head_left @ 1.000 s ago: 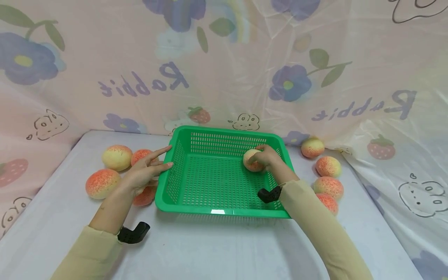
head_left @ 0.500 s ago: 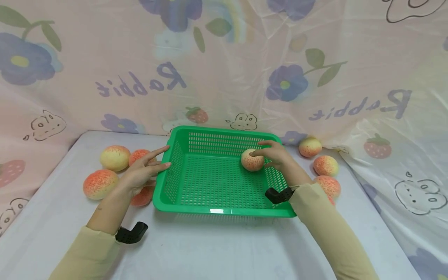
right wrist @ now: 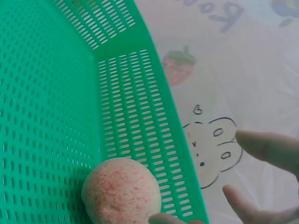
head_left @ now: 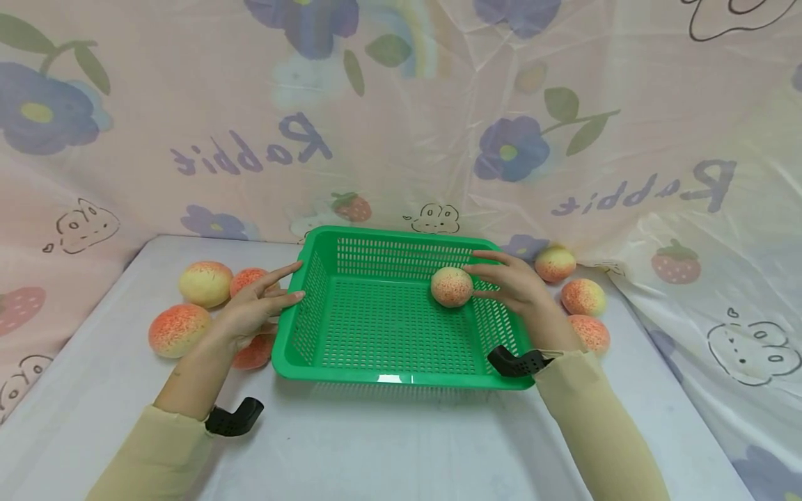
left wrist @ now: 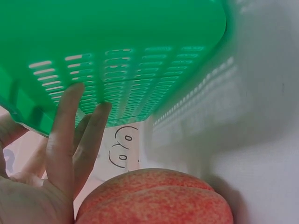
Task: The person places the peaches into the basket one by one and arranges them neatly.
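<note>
A green slotted plastic basket (head_left: 401, 327) stands on the white-covered table. Inside it, toward the back right, lies one pale pink-yellow peach (head_left: 451, 287). My right hand (head_left: 516, 285) is spread over the basket's right side, its fingertips close by that peach; whether they touch it I cannot tell. Outside the left rim, my left hand (head_left: 253, 313) has its fingers extended against the basket, and the left wrist view shows those fingers (left wrist: 65, 135) by the slotted wall. Below that hand sits a red peach (left wrist: 159, 200).
Left of the basket lie several more peaches, among them a large yellow-red peach (head_left: 180, 330) and a yellow peach (head_left: 205, 284). Three peaches show at the right, one a red-yellow peach (head_left: 583, 297). A printed cloth (head_left: 401, 139) hangs behind the table.
My right hand has released the peach inside the basket and drawn back to the right, fingers spreading. The peach stays in the basket. My left hand has hardly moved.
</note>
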Demonstrator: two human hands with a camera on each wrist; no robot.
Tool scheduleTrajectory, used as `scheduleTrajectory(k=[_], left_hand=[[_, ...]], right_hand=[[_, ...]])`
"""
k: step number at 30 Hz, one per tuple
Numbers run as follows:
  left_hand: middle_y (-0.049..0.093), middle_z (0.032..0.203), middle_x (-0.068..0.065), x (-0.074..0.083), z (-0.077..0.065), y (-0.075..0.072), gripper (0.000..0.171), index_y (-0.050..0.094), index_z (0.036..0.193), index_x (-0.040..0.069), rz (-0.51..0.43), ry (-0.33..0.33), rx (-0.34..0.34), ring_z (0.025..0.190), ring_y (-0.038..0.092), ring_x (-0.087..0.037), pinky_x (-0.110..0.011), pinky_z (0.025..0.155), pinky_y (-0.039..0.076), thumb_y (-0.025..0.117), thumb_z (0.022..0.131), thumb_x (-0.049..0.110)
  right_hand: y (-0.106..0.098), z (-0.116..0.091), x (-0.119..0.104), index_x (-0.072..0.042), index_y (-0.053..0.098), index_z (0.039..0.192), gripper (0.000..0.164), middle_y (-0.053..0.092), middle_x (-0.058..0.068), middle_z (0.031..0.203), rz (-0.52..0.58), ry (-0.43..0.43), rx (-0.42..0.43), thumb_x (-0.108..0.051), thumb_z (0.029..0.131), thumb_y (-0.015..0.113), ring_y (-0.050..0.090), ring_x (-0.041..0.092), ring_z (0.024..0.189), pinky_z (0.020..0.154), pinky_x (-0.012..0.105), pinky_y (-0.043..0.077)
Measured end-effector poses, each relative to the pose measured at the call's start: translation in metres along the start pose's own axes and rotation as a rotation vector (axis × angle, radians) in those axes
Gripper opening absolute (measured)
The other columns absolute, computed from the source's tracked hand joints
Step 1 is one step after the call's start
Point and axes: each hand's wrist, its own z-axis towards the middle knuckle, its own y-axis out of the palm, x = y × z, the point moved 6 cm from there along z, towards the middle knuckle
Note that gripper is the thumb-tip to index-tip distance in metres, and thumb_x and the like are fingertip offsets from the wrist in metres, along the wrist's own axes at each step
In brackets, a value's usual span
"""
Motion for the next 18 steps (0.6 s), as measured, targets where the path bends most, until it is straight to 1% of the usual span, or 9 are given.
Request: scheduleTrajectory(k=[4,5,6,8,9,11,12,15,18], left_hand=[[0.019,0.15,-0.019,0.0,0.0,-0.001,0.07,0.022,0.154,0.028,0.012,-0.002,0.009,0.071,0.056,-0.002,-0.024,0.07,0.053,0.061,0.095,0.027],[0.029,0.142,-0.018,0.0,0.001,-0.002,0.07,0.022,0.154,0.028,0.016,-0.003,0.015,0.07,0.055,-0.002,-0.024,0.069,0.053,0.061,0.095,0.027],[0.03,0.139,-0.018,0.0,0.001,-0.002,0.07,0.022,0.154,0.028,0.021,-0.004,0.018,0.068,0.054,-0.002,-0.024,0.068,0.053,0.061,0.095,0.027],[0.028,0.142,-0.021,0.001,0.002,-0.002,0.07,0.022,0.154,0.028,0.023,-0.002,0.015,0.067,0.054,-0.002,-0.024,0.068,0.053,0.06,0.096,0.026],[0.022,0.149,-0.022,0.002,0.002,-0.001,0.07,0.022,0.154,0.027,0.019,-0.002,0.01,0.067,0.054,-0.001,-0.024,0.068,0.053,0.06,0.096,0.026],[0.024,0.148,-0.024,0.003,0.004,0.0,0.07,0.022,0.154,0.027,0.011,0.001,0.004,0.066,0.054,-0.001,-0.023,0.067,0.053,0.06,0.096,0.025],[0.013,0.155,-0.024,0.004,0.004,0.001,0.07,0.021,0.154,0.027,0.007,0.002,-0.003,0.066,0.055,-0.001,-0.023,0.067,0.054,0.06,0.096,0.025],[0.014,0.156,-0.025,0.003,0.004,0.001,0.07,0.021,0.154,0.027,0.011,0.003,-0.004,0.063,0.052,-0.001,-0.021,0.064,0.051,0.06,0.096,0.025],[0.008,0.158,-0.024,0.001,0.001,-0.001,0.069,0.021,0.154,0.027,0.015,-0.002,-0.001,0.067,0.055,-0.002,-0.022,0.067,0.052,0.06,0.096,0.025]], right_hand=[[-0.004,-0.007,-0.001,-0.001,0.017,0.152,0.066,0.017,0.023,0.156,0.041,-0.018,-0.026,-0.011,0.098,0.053,0.024,0.037,0.142,0.111,0.051,0.033],[-0.005,-0.009,-0.001,-0.001,0.017,0.152,0.066,0.016,0.022,0.157,0.053,-0.024,-0.033,-0.013,0.099,0.053,0.022,0.037,0.143,0.112,0.05,0.032],[-0.007,-0.011,-0.001,-0.001,0.017,0.152,0.066,0.015,0.021,0.157,0.068,-0.03,-0.039,-0.014,0.099,0.053,0.02,0.036,0.144,0.112,0.049,0.032],[-0.012,-0.016,0.0,-0.001,0.016,0.153,0.067,0.01,0.019,0.159,0.094,-0.043,-0.053,-0.018,0.099,0.054,0.017,0.036,0.145,0.113,0.046,0.032],[-0.015,-0.018,0.0,-0.002,0.016,0.153,0.068,0.009,0.018,0.16,0.112,-0.048,-0.058,-0.019,0.099,0.054,0.016,0.036,0.146,0.114,0.044,0.031],[-0.021,-0.024,0.002,-0.003,0.017,0.153,0.069,0.007,0.016,0.16,0.132,-0.059,-0.064,-0.022,0.099,0.055,0.017,0.036,0.146,0.114,0.039,0.032],[-0.024,-0.026,0.003,-0.004,0.019,0.152,0.068,0.008,0.015,0.16,0.133,-0.064,-0.062,-0.023,0.099,0.055,0.019,0.034,0.145,0.113,0.036,0.034],[-0.034,-0.033,0.007,-0.005,0.025,0.15,0.065,0.023,0.013,0.155,0.111,-0.091,-0.053,-0.026,0.098,0.057,0.034,0.029,0.139,0.107,0.028,0.04],[-0.041,-0.038,0.011,-0.009,0.034,0.144,0.054,0.039,0.004,0.142,0.078,-0.123,-0.05,-0.026,0.098,0.056,0.047,0.018,0.127,0.1,0.022,0.044]])
